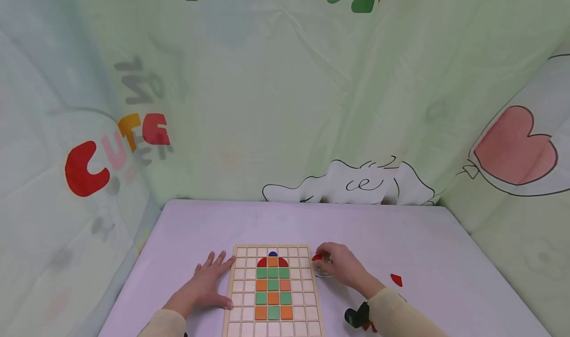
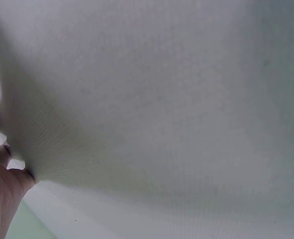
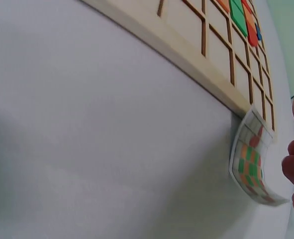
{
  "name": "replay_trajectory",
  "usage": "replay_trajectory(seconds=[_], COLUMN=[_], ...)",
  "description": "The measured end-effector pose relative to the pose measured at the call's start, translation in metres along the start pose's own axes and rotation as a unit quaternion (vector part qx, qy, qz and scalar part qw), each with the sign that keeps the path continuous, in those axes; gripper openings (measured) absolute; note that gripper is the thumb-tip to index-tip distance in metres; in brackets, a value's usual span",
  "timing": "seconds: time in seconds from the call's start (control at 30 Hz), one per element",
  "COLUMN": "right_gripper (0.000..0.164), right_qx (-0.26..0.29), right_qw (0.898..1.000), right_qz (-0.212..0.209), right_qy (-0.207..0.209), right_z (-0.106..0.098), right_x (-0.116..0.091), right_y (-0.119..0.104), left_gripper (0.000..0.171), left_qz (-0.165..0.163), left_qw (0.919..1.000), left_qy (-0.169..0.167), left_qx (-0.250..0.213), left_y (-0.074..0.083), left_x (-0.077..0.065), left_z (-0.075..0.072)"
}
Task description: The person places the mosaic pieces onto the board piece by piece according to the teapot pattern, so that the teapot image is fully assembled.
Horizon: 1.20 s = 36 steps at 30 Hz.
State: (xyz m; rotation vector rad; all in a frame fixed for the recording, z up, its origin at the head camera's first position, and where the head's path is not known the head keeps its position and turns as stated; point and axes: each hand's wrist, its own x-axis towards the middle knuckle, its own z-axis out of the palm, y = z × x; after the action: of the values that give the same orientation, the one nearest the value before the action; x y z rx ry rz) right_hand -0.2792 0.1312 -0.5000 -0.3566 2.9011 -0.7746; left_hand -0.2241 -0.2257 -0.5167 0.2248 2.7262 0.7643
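Note:
A wooden grid board (image 1: 285, 246) lies on the table. Orange and green squares (image 1: 273, 272) fill a column in its middle, topped by red curved pieces (image 1: 262, 263) and a blue round piece (image 1: 273, 254). My left hand (image 1: 206, 283) spreads its fingers by the board's left side, with forefinger and thumb tips touching the edge. To the right of the board's far corner, my right hand (image 1: 343, 266) pinches a small red piece (image 1: 317, 258). A curled pattern card (image 3: 251, 162) stands beside the board's edge, under those fingers. Grey blur hides most of the left wrist view.
On the pale table (image 1: 200, 228), a loose red piece (image 1: 396, 279) lies right of my right forearm. A dark green object (image 1: 357, 317) is partly behind the sleeve, with red bits (image 1: 370, 327) next to it. Printed cloth walls (image 1: 222, 129) enclose the table's back and sides.

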Motion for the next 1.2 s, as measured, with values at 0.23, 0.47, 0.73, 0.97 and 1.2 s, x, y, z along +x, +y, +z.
replay_trajectory(seconds=[0.23,0.47,0.73,0.97,1.2], right_gripper=[0.025,0.016,0.018,0.014,0.016], right_qx=[0.014,0.015,0.057,0.071,0.071], right_qw=[0.999,0.995,0.995,0.995,0.995], right_qz=[-0.051,-0.093,-0.059,-0.039,-0.033], right_qy=[-0.009,-0.036,-0.052,-0.054,-0.055], right_z=[0.008,0.013,0.019,0.024,0.027], right_x=[-0.006,-0.007,-0.005,-0.004,-0.004], right_y=[-0.004,-0.008,-0.011,-0.016,-0.025], left_gripper=[0.117,0.118,0.118,0.118,0.117], left_qz=[0.0,-0.002,-0.003,-0.001,-0.003], left_qw=[1.0,1.0,0.9999,1.0,0.9999], left_qy=[0.003,0.003,0.005,0.005,0.004], left_qx=[-0.001,-0.004,-0.009,-0.005,-0.009], left_y=[0.0,-0.002,-0.003,-0.004,-0.002], left_x=[0.0,0.0,0.001,0.002,0.001], left_z=[0.0,0.001,0.002,0.002,0.001])
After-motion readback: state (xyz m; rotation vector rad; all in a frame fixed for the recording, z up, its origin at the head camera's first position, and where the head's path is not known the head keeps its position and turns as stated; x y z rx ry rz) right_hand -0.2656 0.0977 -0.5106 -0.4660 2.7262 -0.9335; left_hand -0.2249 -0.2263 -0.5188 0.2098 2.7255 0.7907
